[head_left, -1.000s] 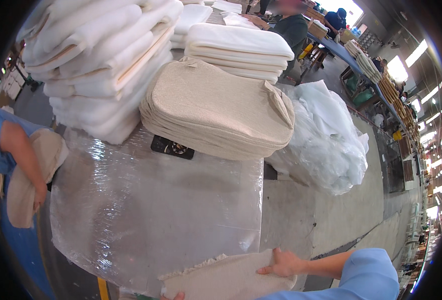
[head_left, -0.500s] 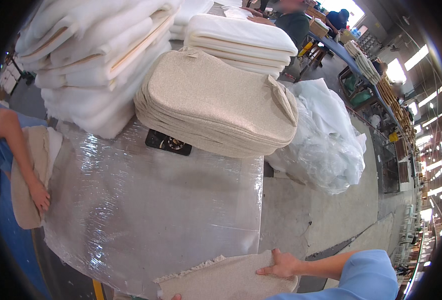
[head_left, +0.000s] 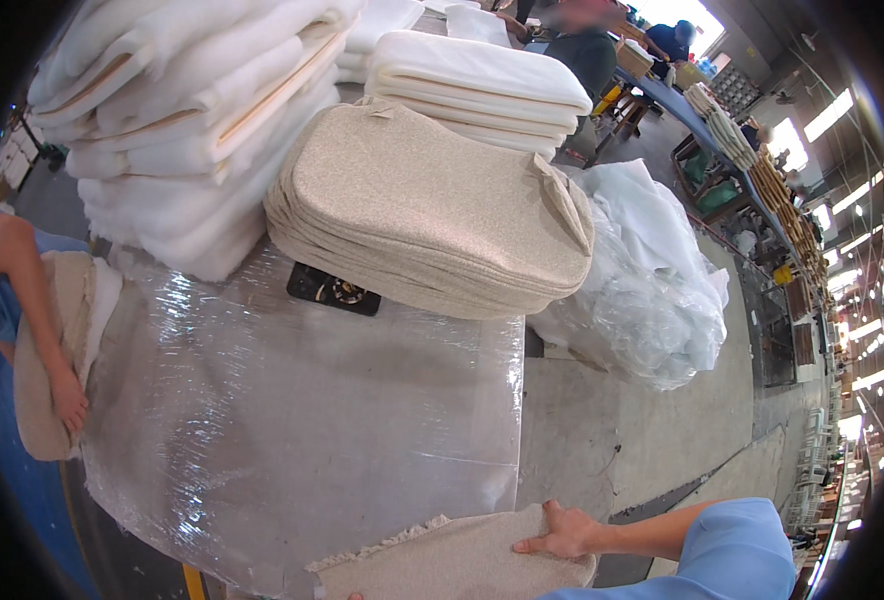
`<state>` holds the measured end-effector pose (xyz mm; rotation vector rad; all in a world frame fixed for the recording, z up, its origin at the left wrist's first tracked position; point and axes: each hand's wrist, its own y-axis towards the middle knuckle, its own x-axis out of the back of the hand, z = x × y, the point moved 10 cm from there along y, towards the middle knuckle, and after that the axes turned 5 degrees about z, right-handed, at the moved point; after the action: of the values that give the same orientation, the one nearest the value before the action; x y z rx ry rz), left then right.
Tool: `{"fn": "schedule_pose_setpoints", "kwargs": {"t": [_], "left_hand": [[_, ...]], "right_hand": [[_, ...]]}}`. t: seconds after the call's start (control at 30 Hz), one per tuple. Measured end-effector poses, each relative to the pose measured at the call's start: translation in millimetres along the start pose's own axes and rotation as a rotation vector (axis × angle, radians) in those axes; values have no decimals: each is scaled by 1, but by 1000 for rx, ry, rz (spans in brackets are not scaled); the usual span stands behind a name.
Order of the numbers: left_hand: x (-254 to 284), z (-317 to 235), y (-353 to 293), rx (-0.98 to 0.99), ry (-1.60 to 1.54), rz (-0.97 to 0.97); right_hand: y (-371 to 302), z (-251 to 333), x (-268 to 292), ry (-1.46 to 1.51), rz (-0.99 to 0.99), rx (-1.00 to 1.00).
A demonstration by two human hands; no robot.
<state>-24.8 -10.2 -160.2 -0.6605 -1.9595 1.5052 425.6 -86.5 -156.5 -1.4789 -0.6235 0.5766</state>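
Beige cloth [head_left: 432, 562] lies near, its visible length running left to right — the right hand [head_left: 565, 530] clamped on its right part, thumb pointing left, forearm angled in from the right. The left hand [head_left: 356, 596] shows barely a fingertip — its grip I cannot tell. Farther off sits a beige stack [head_left: 442, 195].

The cloth [head_left: 452, 556] looks matt (the plastic cover [head_left: 362, 440], glossy).
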Motion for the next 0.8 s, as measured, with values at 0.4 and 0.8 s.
{"fn": "schedule_pose_setpoints", "kwargs": {"t": [0.4,0.8], "left_hand": [[0,25,14,90,176,-68],[-11,38,21,5,-278,24]], "right_hand": [[17,-10,0,33,-150,53],[35,-20,-2,211,-210,230]]}}
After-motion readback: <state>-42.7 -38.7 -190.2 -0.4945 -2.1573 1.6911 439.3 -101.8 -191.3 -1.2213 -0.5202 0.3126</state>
